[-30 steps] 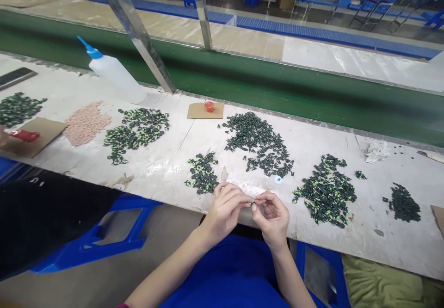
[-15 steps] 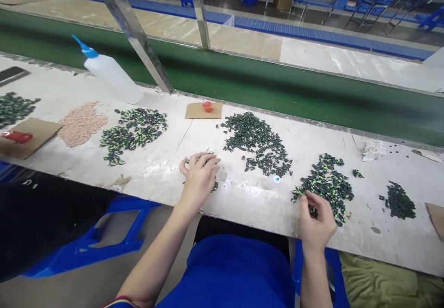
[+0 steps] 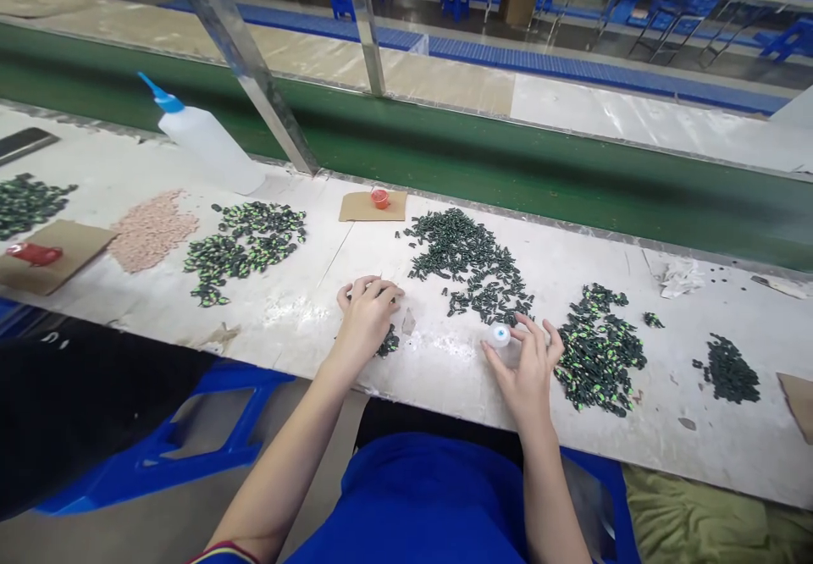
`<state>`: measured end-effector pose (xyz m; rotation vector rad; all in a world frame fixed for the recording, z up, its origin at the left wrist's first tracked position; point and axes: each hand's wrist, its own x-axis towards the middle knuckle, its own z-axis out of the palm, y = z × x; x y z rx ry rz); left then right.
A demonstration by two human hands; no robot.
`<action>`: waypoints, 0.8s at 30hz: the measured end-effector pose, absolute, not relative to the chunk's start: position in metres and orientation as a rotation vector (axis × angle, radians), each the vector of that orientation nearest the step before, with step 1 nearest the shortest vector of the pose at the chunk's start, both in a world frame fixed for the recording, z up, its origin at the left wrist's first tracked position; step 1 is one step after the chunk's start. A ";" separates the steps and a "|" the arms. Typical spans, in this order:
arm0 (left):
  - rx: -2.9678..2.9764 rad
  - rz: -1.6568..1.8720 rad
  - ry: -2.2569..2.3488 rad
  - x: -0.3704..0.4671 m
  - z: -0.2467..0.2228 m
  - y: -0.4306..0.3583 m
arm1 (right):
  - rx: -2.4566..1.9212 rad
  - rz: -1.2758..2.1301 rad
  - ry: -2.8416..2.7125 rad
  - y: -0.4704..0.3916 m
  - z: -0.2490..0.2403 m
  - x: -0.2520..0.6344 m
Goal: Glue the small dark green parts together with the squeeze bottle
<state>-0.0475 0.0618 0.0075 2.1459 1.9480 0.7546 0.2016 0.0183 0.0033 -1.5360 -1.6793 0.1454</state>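
Note:
My left hand rests on the white bench with its fingers curled down over a few small dark pieces. Dark bits show between its fingers, but what they hold is mostly hidden. A small clear bottle with a white and blue top stands in front of me. My right hand has its thumb and fingers closed around this bottle. Just right of that hand lies a pile of dark pieces with bright green marks. Behind the bottle spreads a heap of plain dark green, elongated pieces.
A large white squeeze bottle with a blue nozzle leans at the back left. Nearby are a pink pile and another green-marked pile. A red cup sits on cardboard. Far right is a dark pile.
My right hand has left the green-marked pile on the right, moved left and taken hold of the small bottle. My left hand has stayed nearly in place.

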 end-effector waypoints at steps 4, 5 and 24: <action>2.136 0.780 1.946 -0.057 0.006 0.066 | -1.430 0.551 -1.495 0.013 0.007 0.200; 2.137 0.789 1.940 -0.058 0.005 0.068 | -1.423 0.633 -1.420 0.011 0.007 0.199; 1.898 0.750 1.611 -0.012 0.008 0.024 | -1.373 0.922 -0.942 0.004 0.007 0.180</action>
